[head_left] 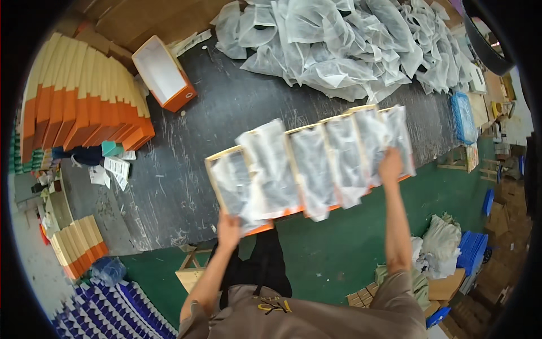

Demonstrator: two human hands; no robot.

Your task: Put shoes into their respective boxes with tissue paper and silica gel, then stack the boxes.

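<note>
Several narrow orange boxes point(261, 228) with pale yellow rims stand side by side, open side up, along the table's near edge. Translucent white bags point(317, 164) lie in them, some draped over the rims, and what the bags hold shows only as dark shapes. At the near left corner of the leftmost box, my left hand point(228, 230) has its fingers closed on the box wall. My right hand point(390, 165) is over the right end of the row, its fingers bent together on a white bag; the fingertips are partly hidden.
A large heap of translucent white bags point(339, 48) covers the table's far side. One open orange box point(164, 73) lies at the far left, near stacked orange boxes point(84, 101). Papers point(117, 170) lie beside them. A blue basket point(464, 117) stands at the right end.
</note>
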